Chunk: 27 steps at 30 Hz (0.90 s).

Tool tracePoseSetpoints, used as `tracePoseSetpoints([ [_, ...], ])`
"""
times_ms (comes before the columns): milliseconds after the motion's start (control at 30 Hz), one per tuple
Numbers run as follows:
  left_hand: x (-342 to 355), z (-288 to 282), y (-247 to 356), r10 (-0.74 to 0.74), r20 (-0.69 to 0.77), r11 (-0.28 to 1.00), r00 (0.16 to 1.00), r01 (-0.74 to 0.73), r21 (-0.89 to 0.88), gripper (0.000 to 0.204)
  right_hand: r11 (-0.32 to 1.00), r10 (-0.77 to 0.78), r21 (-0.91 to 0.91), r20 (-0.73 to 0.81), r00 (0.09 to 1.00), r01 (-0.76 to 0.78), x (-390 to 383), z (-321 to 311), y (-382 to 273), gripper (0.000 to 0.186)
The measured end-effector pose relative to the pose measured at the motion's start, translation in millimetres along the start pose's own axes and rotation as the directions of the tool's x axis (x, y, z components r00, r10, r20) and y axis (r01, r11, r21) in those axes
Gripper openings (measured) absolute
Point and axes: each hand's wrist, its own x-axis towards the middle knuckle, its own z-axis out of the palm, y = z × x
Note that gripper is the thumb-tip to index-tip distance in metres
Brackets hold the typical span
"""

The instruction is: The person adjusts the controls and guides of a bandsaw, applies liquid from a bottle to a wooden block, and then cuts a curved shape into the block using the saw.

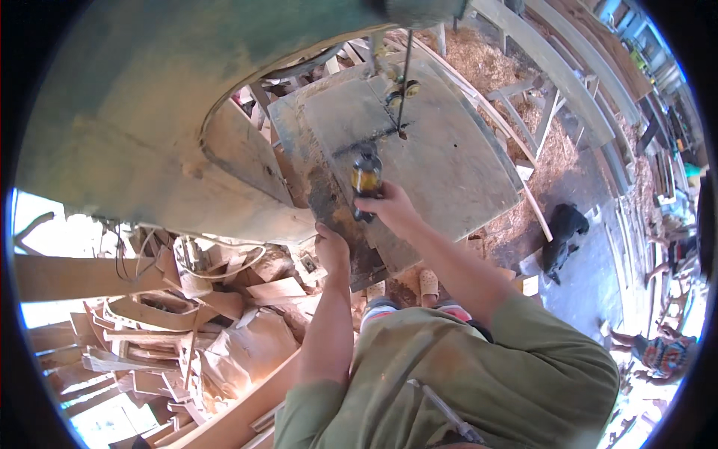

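My right hand [385,202] is closed round a dark bottle [366,183] with a yellow middle, held over the dusty saw table [456,165] below and nearer me than the thin upright blade [406,78]. My left hand [330,247] is at the table's left edge beside a dark, stained strip [329,206], its fingers curled; what they grip, if anything, I cannot make out. The big greenish machine body [127,135] arches over the upper left, next to the table.
Wood offcuts [187,337] are heaped at lower left. Long planks [568,75] on trestles and shavings [501,60] lie to the upper right. A black animal, apparently a dog [561,239], is on the floor at right; another person [658,352] is at the far right edge.
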Motion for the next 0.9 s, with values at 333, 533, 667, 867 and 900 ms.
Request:
tracePoseSetpoints([
  [333,-14.2,-56.4,-46.6,0.484,0.165,0.866,0.859,-0.443,-0.233,0.043,0.886,-0.185,-0.412,0.108,0.977,0.213,-90.5,38.6,8.8,0.047],
  [533,-62.4,-114.5,-28.4,0.752,0.131,0.627,0.646,-0.639,-0.445,0.050,0.892,-0.184,-0.363,0.250,0.950,0.269,-89.6,66.1,68.2,0.058],
  [667,-46.0,-116.7,-65.4,0.740,0.113,0.655,0.663,-0.671,-0.348,0.065,0.551,-0.304,-0.688,0.361,0.882,0.472,-99.4,63.7,48.9,0.055],
  [867,12.7,-109.9,-190.5,0.591,-0.221,0.787,0.776,-0.615,-0.051,0.050,0.331,-0.349,-0.801,0.388,0.853,0.500,-95.2,62.1,80.3,0.041],
  [900,23.4,-104.0,-202.4,0.440,-0.136,0.880,0.887,-0.457,-0.131,0.044,0.319,-0.337,-0.807,0.393,0.855,0.497,-93.9,62.2,85.5,0.041],
])
